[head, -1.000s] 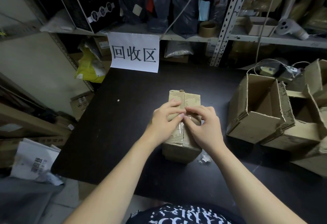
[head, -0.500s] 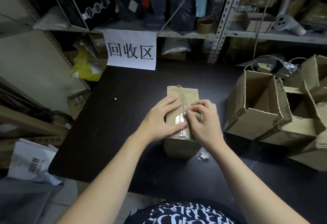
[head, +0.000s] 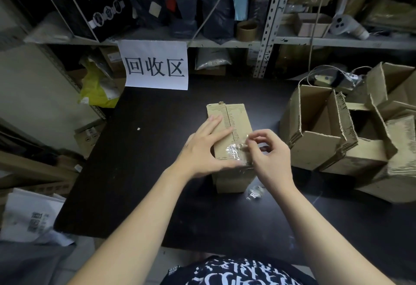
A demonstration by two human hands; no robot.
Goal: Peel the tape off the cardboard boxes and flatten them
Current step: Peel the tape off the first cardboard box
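Note:
A small closed cardboard box (head: 238,118) stands in the middle of the black table (head: 146,172). Clear tape (head: 233,153) runs across its near top edge. My left hand (head: 202,149) lies flat on the box's top left side, fingers straight, pressing it down. My right hand (head: 267,156) is at the box's right edge, thumb and forefinger pinching a lifted end of the tape. A crumpled bit of clear tape (head: 254,192) lies on the table by the box's near right corner.
Several open, torn cardboard boxes (head: 319,149) crowd the table's right side. A white paper sign (head: 155,66) hangs from the shelf at the back. Metal shelving (head: 267,25) holds bags, a tape roll (head: 246,30) and boxes. White bags (head: 29,217) lie on the floor at left.
My right hand has moved to the right edge of the box, pulling the tape end with it. My left hand has spread flatter over the box top.

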